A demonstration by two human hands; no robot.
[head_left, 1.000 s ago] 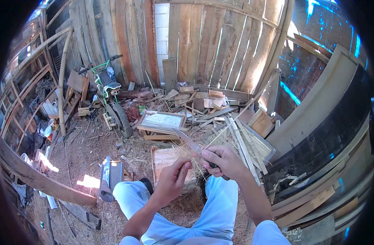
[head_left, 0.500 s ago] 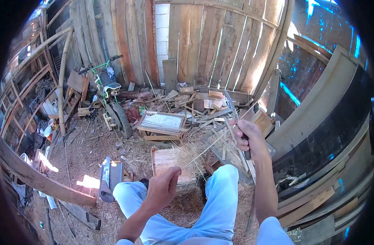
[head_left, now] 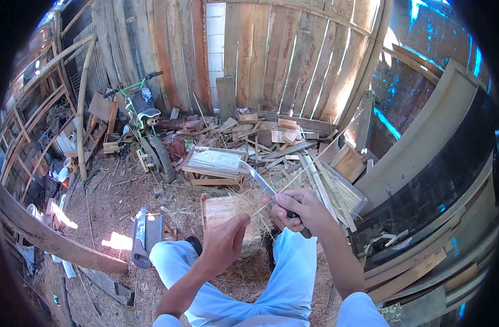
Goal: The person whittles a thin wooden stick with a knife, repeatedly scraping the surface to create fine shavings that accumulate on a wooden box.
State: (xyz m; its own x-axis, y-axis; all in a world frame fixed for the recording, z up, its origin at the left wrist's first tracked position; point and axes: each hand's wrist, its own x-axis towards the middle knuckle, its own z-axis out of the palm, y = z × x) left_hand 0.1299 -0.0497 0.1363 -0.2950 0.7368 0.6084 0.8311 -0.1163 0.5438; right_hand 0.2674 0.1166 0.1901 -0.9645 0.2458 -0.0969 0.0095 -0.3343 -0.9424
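Knife set against a thin strip, above a heap of shavings

The left hand (head_left: 225, 242) is closed around the near end of a thin pale strip (head_left: 309, 166), which slants up and away to the right over the scrap wood. The right hand (head_left: 302, 210) is clamped on the handle of a knife (head_left: 257, 177). Its blade points up and left and crosses the strip just beyond the left thumb. All this sits above a small wooden box (head_left: 219, 210) half buried in shavings (head_left: 255, 204), between the 2 knees. Judging from this, good work calls for a shallow blade angle and strokes directed away from the left fingers. The strip should be held taut, with light cuts so it does not snap.
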